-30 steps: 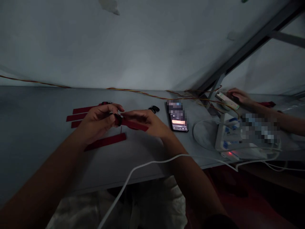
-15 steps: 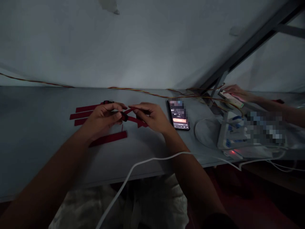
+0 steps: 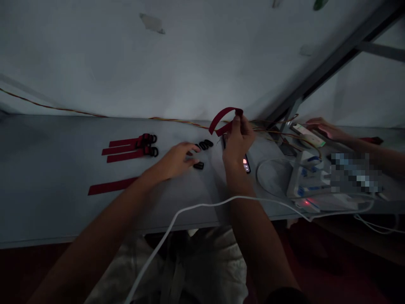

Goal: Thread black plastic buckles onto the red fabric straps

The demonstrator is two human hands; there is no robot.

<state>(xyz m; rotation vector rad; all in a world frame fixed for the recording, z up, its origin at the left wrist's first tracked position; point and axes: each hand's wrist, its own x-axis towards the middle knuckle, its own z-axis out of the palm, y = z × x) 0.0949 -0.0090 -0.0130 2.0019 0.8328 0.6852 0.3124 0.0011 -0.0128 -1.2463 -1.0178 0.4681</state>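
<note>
My right hand (image 3: 238, 137) is closed, pinching a red webbing strap (image 3: 224, 113) that curves in a loop above the table. Lower and to the left, my left hand (image 3: 177, 160) has thumb and fingers apart over several small black slider buckles (image 3: 207, 144). Another black buckle (image 3: 198, 165) lies by its thumb. Further left lie red straps fitted with black buckles and rings (image 3: 147, 143), side by side. A plain red strap (image 3: 110, 185) is partly covered by my left forearm.
A lit phone (image 3: 247, 165) is mostly hidden behind my right wrist. A white cable (image 3: 202, 205) crosses over my forearms. On the right are a power strip (image 3: 295, 175) and another person's hand (image 3: 325, 128) near a phone (image 3: 308, 134). Twisted wires (image 3: 177, 121) run along the wall.
My hands have come apart. The right hand has lifted the red strap up and right; the left has moved right, towards the loose black buckles. The buckled straps are now uncovered.
</note>
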